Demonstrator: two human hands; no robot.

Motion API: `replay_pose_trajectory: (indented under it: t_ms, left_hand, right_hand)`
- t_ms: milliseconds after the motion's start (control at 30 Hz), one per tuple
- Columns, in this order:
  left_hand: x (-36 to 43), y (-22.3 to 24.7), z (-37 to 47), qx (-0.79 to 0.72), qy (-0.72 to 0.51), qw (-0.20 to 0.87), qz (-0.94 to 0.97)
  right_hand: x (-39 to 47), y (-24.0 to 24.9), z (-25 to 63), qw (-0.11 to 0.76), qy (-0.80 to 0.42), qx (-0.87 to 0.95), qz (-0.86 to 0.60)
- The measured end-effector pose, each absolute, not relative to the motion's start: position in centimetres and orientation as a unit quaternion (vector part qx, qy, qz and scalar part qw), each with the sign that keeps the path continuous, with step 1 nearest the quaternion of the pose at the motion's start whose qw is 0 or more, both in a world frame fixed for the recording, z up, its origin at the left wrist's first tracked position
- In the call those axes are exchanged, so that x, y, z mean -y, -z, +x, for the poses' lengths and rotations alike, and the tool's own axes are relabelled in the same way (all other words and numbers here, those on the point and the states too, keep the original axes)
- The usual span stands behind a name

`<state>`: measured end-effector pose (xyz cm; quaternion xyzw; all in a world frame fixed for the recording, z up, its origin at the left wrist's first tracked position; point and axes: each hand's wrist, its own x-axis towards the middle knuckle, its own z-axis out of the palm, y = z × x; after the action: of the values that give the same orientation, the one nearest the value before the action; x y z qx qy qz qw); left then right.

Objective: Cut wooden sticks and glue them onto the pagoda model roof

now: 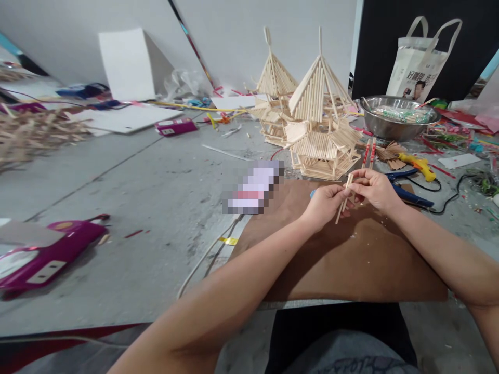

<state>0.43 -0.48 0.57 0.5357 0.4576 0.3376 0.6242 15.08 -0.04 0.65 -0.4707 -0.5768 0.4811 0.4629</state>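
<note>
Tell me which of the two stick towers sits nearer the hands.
The right-hand, front tower: it stands just beyond the left hand and right hand holding a stick. The other tower stands behind it, to the left.

One head-worn view looks forward and down, close over the brown board (343,259); wide-angled.

Thin wooden sticks (344,199), tilted, above brown board.

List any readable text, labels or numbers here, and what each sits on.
Tote bag: large printed characters, too blurred to read.
Magenta boxes: white labels, print too small to read.
Pixelated patch: nothing legible.
Nothing else carries text.
</note>
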Motion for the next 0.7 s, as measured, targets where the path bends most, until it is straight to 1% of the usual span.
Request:
replay_pose_trajectory:
  t_ms: [200, 400, 567, 700]
  left_hand:
    - [0.37, -0.06, 0.33, -0.423, -0.340, 0.645, 0.538]
    - [0.34, -0.28, 0.19, -0.394, -0.344, 0.669, 0.528]
    - [0.42, -0.27, 0.21, -0.378, -0.334, 0.679, 0.533]
    - [0.27, -0.05, 0.14, -0.374, -0.394, 0.641, 0.543]
  right_hand:
    - [0.06, -0.83, 14.92, 0.484, -0.521, 0.539, -0.451]
    - [0.08, -0.79, 14.85, 0.491, -0.532, 0.527, -0.446]
    - [0.21, -0.79, 14.76, 0.484, -0.526, 0.532, -0.455]
    - [0.16, -0.93, 14.78, 0.513, -0.483, 0.532, -0.470]
